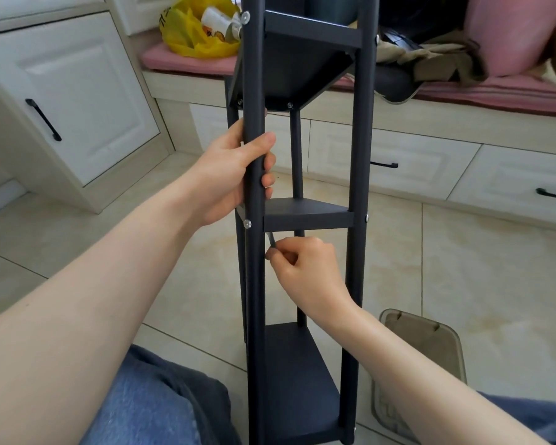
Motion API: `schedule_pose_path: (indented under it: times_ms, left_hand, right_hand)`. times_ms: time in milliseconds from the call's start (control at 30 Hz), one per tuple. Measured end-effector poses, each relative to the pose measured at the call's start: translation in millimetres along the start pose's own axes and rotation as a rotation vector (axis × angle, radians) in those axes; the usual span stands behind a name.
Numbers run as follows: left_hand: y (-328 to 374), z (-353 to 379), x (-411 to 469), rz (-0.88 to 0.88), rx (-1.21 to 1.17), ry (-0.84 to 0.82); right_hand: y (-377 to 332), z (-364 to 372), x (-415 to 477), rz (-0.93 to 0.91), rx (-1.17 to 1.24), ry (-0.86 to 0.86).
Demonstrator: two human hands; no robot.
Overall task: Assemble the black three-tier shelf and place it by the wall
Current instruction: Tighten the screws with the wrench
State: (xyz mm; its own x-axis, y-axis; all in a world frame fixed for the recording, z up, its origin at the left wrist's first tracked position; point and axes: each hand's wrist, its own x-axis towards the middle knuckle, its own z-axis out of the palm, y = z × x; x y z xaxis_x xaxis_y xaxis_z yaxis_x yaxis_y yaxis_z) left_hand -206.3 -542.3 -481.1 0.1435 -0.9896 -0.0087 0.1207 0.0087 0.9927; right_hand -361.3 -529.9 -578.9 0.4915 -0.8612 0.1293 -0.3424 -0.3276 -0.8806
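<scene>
Nearly built: tightening under the middle tier of the black three-tier shelf (307, 220).
The left hand (228, 178) wraps the nearest pole (254, 91) above that tier, likely to steady the frame against the turning; the right hand (305, 271) pinches a hex key (271, 241) reaching up beneath it. The shelf stands on the tiled floor (463, 252) between the person's knees, not yet by a wall.
</scene>
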Motion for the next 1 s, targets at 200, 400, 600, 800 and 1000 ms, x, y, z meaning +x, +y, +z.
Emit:
schedule_pose_path:
  times_ms: [200,400,600,800,1000]
  left_hand:
    - [1,0,1,-0.007,-0.004,0.0]
    - [1,2,0,-0.011,-0.007,0.002]
    - [2,0,-1,-0.017,-0.002,0.014]
    - [1,1,0,-0.022,-0.005,0.004]
    - [0,-3,2,-0.023,-0.006,0.004]
  right_hand:
    - [2,0,-2,0.002,0.004,0.005]
    - [5,0,-1,0.016,0.01,0.029]
    - [5,-1,1,-0.013,-0.026,0.046]
    - [7,3,6,-0.035,-0.049,0.052]
    - [13,11,7,-0.082,-0.036,0.075]
